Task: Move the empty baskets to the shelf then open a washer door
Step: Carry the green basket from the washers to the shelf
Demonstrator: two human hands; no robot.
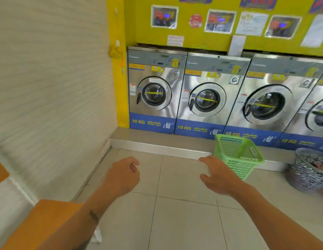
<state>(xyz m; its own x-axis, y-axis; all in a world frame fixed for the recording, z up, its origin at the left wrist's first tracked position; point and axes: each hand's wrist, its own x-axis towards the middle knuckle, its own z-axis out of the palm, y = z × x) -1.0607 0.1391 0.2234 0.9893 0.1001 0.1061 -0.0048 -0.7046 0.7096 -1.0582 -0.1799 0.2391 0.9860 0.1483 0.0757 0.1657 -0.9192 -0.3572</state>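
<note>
Green perforated plastic forms the basket (237, 156) that the coming move concerns. It stands on the tiled floor (175, 213) against the raised grey step (157, 143) below the washers, and it tilts, with its open mouth turned toward 11 o'clock and its narrower base toward 5 o'clock. That line is its long axis. A slot handle shows in the near rim. No contents are visible inside, so it is judged empty.

From the right hand (218, 175) the basket lies at about 2 o'clock, just beside the fingertips; contact cannot be confirmed. The right hand is spread, fingers extended and parted, grasping nothing. The left hand (123, 175) is well apart from the basket, which lies toward its 3 o'clock. Its fingers are loosely curled and hold nothing. The right hand is therefore the nearer one for the pickup.

A second basket (308, 170), grey lattice work with rounded walls, stands at the far right and appears to hold laundry. The steel-fronted washers (202, 98) at 12 o'clock have round glass doors, all closed. No shelf can be identified with certainty. The mesh walls probably flex, so a rim or handle grip is advisable.
</note>
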